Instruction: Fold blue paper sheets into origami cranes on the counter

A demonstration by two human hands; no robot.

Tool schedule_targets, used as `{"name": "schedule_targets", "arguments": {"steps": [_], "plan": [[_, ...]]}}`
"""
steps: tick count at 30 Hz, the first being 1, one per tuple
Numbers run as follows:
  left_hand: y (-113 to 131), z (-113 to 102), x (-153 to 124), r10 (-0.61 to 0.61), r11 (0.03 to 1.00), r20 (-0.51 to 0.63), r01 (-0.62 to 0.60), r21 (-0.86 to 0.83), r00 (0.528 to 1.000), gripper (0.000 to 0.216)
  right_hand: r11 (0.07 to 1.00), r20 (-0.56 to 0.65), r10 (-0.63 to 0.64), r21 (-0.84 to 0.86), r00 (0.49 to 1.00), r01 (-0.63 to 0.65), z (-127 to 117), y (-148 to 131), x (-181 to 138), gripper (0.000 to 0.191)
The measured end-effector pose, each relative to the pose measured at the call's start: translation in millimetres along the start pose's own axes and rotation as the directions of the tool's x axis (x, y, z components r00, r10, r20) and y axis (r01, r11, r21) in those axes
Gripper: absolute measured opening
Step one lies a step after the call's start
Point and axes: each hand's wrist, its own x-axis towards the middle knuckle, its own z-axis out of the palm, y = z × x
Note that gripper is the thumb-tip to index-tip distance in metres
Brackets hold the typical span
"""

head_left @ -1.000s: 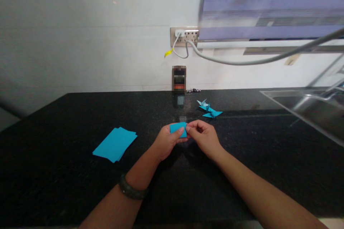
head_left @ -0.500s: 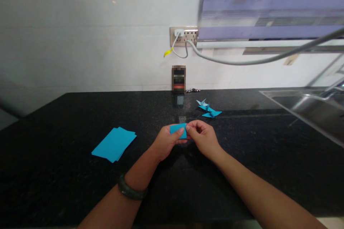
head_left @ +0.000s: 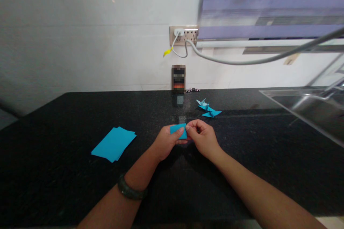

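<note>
Between my two hands is a small folded piece of blue paper (head_left: pixel 176 128), held above the dark counter. My left hand (head_left: pixel 166 143) grips it, thumb across the front and fingers behind. The thumb and forefinger of my right hand (head_left: pixel 202 136) pinch its right edge. Beyond my right hand lie several folded paper cranes (head_left: pixel 211 113), blue ones and a paler one. A stack of blue paper sheets (head_left: pixel 114 144) rests to the left of my hands. The back of the folded paper is hidden by my fingers.
A black speckled counter (head_left: pixel 67 182) spans the view. Against the wall stands a phone-like upright object (head_left: pixel 178 78), blurred out, with a beaded string (head_left: pixel 192 90) beside it. A metal sink (head_left: pixel 303 103) is at right. A grey cable (head_left: pixel 236 62) hangs from a wall socket (head_left: pixel 190 35).
Almost nothing differs. Both hands keep their hold on the folded paper, and the view has shifted very slightly.
</note>
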Motion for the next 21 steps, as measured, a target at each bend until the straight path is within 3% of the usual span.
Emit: {"name": "schedule_targets", "arguments": {"steps": [9,17,21], "plan": [[2.1,1.7,-1.1,-0.001,1.0,-0.014,0.001,-0.009,1.0,0.029,0.998,-0.034,-0.022,-0.056,0.999,0.02,0.2,-4.3,-2.2,0.013],[-2.5,-1.3,0.3,0.008,1.0,0.004,-0.008,0.005,1.0,0.029,0.974,0.013,0.096,0.205,0.995,-0.096,2.2,-1.2,1.3,0.02],[-2.3,0.5,-0.2,0.003,1.0,0.014,-0.003,0.009,1.0,0.032,0.966,0.032,0.119,0.228,0.992,-0.123,2.2,-2.1,1.5,0.022]]}}
